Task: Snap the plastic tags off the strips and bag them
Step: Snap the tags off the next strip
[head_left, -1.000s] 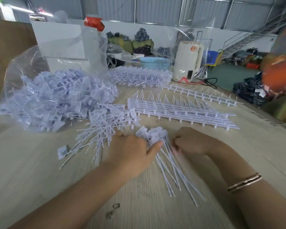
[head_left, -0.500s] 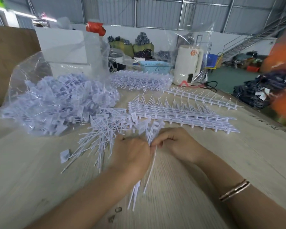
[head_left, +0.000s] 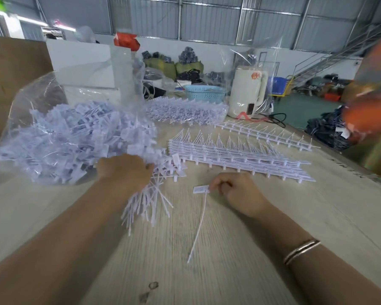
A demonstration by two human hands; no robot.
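Bundle of tags (head_left: 145, 201) gripped in left hand (head_left: 125, 170), at mouth of bag (head_left: 59, 137), tails toward body. Single tag (head_left: 199, 214) pinched by right hand (head_left: 240, 192), farther from bag.

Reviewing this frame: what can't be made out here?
- Head view: left hand covers its own fingers and the bundle of tags where it is gripped.
- Print on the single tag in the right hand: too small.
- Orange shape at right edge: blurred, cut off.
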